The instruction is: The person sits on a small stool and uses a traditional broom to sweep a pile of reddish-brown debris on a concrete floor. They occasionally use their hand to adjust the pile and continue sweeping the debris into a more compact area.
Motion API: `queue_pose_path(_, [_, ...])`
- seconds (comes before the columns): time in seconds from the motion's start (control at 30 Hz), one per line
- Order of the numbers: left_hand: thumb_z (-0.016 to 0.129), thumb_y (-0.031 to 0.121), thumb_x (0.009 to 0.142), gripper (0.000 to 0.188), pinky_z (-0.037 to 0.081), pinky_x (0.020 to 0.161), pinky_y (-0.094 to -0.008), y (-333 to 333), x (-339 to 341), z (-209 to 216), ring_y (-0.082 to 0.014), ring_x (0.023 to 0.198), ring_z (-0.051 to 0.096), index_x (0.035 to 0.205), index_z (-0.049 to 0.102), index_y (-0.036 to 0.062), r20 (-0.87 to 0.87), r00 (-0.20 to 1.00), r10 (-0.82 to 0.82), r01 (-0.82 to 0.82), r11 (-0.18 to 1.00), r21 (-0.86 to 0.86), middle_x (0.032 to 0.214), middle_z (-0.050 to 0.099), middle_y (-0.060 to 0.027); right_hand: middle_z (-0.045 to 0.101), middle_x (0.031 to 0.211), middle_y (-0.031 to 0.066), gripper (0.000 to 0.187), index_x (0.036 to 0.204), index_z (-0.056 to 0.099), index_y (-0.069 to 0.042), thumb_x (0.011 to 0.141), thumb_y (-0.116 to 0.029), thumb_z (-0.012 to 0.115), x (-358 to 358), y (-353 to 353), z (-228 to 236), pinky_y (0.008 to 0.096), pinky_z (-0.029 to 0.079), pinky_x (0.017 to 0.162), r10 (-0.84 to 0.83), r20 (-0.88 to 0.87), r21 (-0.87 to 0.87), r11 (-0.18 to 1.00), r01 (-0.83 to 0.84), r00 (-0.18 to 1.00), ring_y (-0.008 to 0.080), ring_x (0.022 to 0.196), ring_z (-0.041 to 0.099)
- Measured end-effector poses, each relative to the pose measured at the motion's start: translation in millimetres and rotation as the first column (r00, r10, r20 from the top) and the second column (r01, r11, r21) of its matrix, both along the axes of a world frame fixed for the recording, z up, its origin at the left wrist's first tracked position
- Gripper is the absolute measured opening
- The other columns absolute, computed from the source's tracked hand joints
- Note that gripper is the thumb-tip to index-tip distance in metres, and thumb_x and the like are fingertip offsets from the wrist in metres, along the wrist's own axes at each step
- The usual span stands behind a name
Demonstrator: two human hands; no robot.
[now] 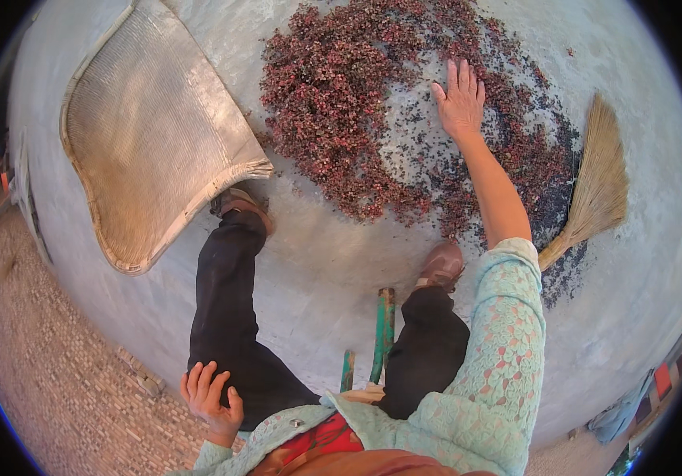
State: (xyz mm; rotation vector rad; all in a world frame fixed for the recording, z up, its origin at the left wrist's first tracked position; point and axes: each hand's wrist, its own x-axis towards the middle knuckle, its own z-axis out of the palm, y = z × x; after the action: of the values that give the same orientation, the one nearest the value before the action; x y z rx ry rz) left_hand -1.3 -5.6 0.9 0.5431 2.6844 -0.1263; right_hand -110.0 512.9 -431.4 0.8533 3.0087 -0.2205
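A wide heap of dried reddish husks [325,95], mixed with small black seeds, is spread on the grey concrete floor ahead of me. My right hand [461,103] reaches into it, palm down with fingers stretched, over a thinly covered patch and touching the husks' edge. It grips nothing. Beside my left thigh, my left hand [215,401] is held with its fingers apart and slightly bent, nothing in it. Right of the heap lies a straw hand broom [597,182], its handle end among black seeds [564,278]. At left rests a large woven winnowing scoop [150,119].
My feet stand on the concrete, the left shoe [245,210] by the scoop's edge and the right shoe [441,266] close to the heap. A green metal frame [383,333] shows between my legs. Brick paving [71,349] borders the concrete at lower left.
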Motion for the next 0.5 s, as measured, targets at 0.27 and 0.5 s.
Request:
queue_pose_path(0.27, [0.056, 0.023, 0.079, 0.025, 0.029, 0.105, -0.0503, 5.0, -3.7, 0.6, -0.0335, 0.118, 0.052, 0.093, 0.069, 0.0082, 0.011, 1.000, -0.022, 0.022, 1.000, 0.000, 0.116, 0.064, -0.0107, 0.016, 0.158, 0.0088, 0.065, 0.152, 0.018, -0.026, 0.097, -0.060, 0.027, 83.0, 43.1, -4.7, 0.0552, 0.015, 0.113, -0.164, -0.026, 0.068, 0.984, 0.165, 0.986, 0.0311, 0.145, 0.016])
queue_pose_path(0.5, [0.056, 0.020, 0.077, 0.025, 0.029, 0.105, -0.0500, 6.2, -2.1, 1.2, -0.0337, 0.118, 0.052, 0.095, 0.069, 0.0074, 0.011, 0.999, -0.037, 0.037, 0.999, -0.001, 0.116, 0.064, -0.0111, 0.010, 0.160, 0.0078, 0.065, 0.153, 0.016, -0.029, 0.097, -0.061, 0.026, 183.3, 29.6, 20.0, 0.0620, 0.015, 0.110, -0.261, 0.198, 0.047, 0.965, 0.257, 0.945, 0.0327, 0.146, 0.010])
